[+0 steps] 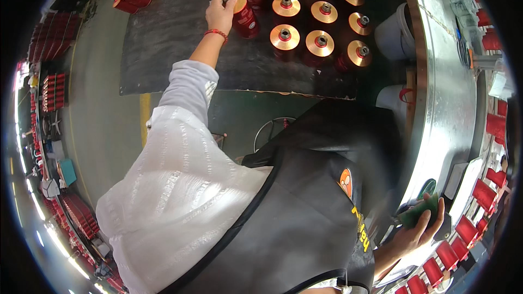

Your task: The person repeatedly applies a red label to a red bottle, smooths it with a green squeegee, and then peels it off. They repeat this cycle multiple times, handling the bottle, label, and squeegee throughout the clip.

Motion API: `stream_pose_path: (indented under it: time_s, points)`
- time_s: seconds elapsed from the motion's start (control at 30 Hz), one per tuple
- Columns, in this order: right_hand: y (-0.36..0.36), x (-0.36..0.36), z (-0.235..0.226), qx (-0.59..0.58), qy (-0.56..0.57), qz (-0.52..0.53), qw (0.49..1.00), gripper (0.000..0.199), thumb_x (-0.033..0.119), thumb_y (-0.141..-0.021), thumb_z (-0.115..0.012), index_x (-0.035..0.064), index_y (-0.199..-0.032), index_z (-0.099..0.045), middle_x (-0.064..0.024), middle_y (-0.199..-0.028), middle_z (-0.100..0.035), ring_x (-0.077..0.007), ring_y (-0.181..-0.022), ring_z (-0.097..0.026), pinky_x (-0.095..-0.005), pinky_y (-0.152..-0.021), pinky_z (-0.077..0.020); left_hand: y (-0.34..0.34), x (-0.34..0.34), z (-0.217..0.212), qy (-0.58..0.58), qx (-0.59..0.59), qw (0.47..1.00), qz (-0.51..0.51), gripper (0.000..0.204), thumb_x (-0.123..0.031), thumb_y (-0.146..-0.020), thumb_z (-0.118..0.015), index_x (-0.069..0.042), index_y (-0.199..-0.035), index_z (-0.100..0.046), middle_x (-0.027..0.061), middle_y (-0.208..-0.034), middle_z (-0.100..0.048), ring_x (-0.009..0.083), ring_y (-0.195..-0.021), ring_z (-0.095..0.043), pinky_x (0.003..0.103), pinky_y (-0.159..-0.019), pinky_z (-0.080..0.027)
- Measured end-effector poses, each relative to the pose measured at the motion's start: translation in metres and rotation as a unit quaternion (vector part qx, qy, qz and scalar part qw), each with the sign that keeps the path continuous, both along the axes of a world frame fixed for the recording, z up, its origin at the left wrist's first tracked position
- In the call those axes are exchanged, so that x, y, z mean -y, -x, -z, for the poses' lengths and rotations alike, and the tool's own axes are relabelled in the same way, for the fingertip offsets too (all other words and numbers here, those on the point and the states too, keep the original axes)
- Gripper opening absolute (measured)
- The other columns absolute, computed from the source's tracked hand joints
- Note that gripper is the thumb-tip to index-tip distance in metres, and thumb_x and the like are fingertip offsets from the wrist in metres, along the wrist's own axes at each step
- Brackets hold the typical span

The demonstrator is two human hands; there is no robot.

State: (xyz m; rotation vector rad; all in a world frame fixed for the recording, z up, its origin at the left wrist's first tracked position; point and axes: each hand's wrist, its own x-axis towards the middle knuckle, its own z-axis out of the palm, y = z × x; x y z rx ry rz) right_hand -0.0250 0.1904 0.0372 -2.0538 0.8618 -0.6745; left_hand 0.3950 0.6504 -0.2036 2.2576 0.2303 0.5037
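My left hand [220, 15] reaches far out over the dark board and closes its fingers round the metal stub of a red cylinder [246, 24]. That cylinder has a flat copper-coloured top, looks like a core drill bit, and leans slightly; it is at the left end of the group. Several more red cylinders [284, 37] with the same shiny tops and threaded stubs stand upright in rows to its right. At the lower right, my right hand [418, 233] grips a green pad [418, 212] beside the metal bench. Its fingers are partly curled round the pad.
The dark board [169, 49] has a near edge in front of me. Two red cylinders [132, 0] lie beyond its far left corner. A white bucket [394, 32] stands between the board and the long metal bench [444, 114]. Red parts [448, 255] line the right side.
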Motion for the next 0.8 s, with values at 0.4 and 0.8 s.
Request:
stream_pose_path:
  time_s: [0.4,0.8]
  points:
    - [0.082,0.081,-0.029,0.069,0.117,0.139,0.981,0.037,0.005,-0.099,-0.045,-0.004,-0.133,-0.055,-0.0203,-0.142,-0.053,-0.0299,-0.125,-0.056,-0.0417,-0.098,-0.0556,-0.012,0.049,0.025,-0.345,-0.035,0.938,0.006,0.036,-0.047,-0.083,-0.06,-0.013,-0.085,-0.07,0.0113,-0.089,-0.07,0.0341,-0.094,-0.066,0.054,-0.089,-0.044]
    - [0.11,0.433,-0.077,0.059,0.155,0.286,0.944,0.045,0.032,-0.096,-0.065,0.0047,-0.132,-0.062,-0.0082,-0.116,-0.069,-0.0122,-0.093,-0.064,-0.0251,-0.075,-0.0495,0.001,0.033,0.005,-0.23,0.026,0.969,-0.083,0.06,-0.049,-0.097,-0.056,0.003,-0.125,-0.062,0.0246,-0.123,-0.064,0.0414,-0.116,-0.059,0.05,-0.1,-0.046]
